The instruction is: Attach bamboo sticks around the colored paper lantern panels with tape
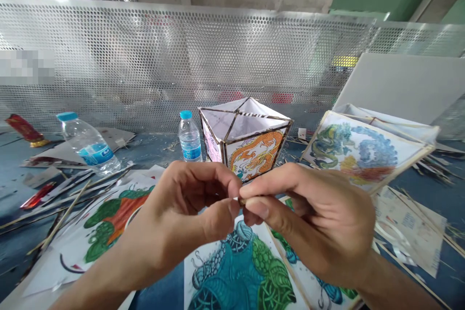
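Observation:
My left hand (189,213) and my right hand (312,223) meet at the middle of the view, fingertips pinched together on a small thin piece (241,200), too small to name. They hover over painted paper panels with teal and green scale patterns (240,276). Behind the hands stands a square paper lantern box (247,143) with an orange dragon on its front and thin stick edges. A second framed panel with a green and blue dragon (358,152) leans at the right.
Two water bottles with blue caps stand behind: a big one (89,145) tilted at the left, a small one (189,138) upright. Loose bamboo sticks (65,213) and paper scraps litter the blue table. A perforated metal screen (218,58) closes the back.

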Demonstrator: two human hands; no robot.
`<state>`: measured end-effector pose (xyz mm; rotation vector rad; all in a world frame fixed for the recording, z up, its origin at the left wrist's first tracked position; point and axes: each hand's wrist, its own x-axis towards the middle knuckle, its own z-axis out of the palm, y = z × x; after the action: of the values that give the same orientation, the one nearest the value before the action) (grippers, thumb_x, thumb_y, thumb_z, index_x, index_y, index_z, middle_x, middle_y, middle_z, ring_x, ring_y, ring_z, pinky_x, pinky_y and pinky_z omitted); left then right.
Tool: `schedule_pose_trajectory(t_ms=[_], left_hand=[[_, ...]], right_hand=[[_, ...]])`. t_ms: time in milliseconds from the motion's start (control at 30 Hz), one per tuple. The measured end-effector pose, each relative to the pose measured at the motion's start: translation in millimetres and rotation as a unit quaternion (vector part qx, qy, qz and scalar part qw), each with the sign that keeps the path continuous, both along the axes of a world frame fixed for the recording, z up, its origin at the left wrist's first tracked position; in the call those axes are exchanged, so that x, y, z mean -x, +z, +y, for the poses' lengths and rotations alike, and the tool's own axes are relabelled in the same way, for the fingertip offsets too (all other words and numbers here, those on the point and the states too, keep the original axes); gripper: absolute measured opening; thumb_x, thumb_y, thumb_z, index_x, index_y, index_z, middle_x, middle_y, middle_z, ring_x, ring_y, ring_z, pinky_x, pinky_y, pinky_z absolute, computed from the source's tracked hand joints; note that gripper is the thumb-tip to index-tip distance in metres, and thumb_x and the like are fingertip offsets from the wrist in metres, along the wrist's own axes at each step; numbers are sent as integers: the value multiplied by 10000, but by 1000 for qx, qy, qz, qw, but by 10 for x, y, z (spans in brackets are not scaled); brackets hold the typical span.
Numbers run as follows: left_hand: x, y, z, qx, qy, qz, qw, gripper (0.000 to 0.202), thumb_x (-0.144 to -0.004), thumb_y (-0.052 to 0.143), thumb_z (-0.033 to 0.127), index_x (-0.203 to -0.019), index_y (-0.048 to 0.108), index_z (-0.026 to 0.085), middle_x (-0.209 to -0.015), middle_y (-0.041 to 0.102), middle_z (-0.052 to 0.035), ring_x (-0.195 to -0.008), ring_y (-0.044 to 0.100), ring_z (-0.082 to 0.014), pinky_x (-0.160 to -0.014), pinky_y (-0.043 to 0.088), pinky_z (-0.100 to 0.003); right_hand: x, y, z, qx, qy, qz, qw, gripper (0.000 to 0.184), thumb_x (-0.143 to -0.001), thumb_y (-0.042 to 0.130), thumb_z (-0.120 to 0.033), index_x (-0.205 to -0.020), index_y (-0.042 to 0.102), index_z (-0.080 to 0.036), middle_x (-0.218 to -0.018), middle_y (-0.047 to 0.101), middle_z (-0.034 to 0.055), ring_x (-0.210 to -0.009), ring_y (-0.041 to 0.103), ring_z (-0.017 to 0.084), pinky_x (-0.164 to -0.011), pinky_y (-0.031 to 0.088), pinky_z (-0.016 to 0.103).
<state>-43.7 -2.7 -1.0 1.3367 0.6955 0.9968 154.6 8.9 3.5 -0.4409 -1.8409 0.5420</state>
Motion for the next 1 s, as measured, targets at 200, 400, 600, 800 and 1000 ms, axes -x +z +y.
schedule_pose_trajectory(t_ms=[200,400,600,800,1000], left_hand=[[-31,7,13,11,15,-20,1000,180,-823,844,367,-831,762,207,-659,673,31,-576,559,-59,-554,462,-121],[-36,38,15,-15,18,7,1000,68,-860,808,244,-825,756,216,-676,663,44,-601,563,-51,-582,476,-107],[-19,45,9,-10,21,0,1000,87,-845,825,268,-812,765,214,-653,669,32,-590,566,-62,-578,472,-125],[5,59,-3,-43,27,34,998,47,-886,783,277,-883,770,232,-704,696,8,-661,624,-107,-638,514,-182],[6,70,-36,-75,40,59,995,36,-914,748,211,-916,749,247,-745,670,33,-713,645,-94,-687,523,-168]], right_hand=[[-7,-12,-13,-1,-18,-2,1000,28,-916,751,-138,-912,732,-158,-733,765,-73,-470,549,-4,-519,488,67],[-16,4,-12,11,2,0,1000,73,-895,761,-94,-931,727,-148,-777,779,-68,-607,667,15,-641,548,60],[-9,22,-19,35,21,14,999,89,-894,760,-92,-936,730,-164,-779,790,-52,-633,713,51,-655,578,107],[-39,26,1,48,39,13,998,113,-888,756,-102,-941,731,-199,-741,773,-56,-580,688,68,-590,575,153],[-43,28,-10,39,9,7,999,90,-888,762,-125,-931,738,-200,-731,763,-52,-602,679,79,-586,562,173]])
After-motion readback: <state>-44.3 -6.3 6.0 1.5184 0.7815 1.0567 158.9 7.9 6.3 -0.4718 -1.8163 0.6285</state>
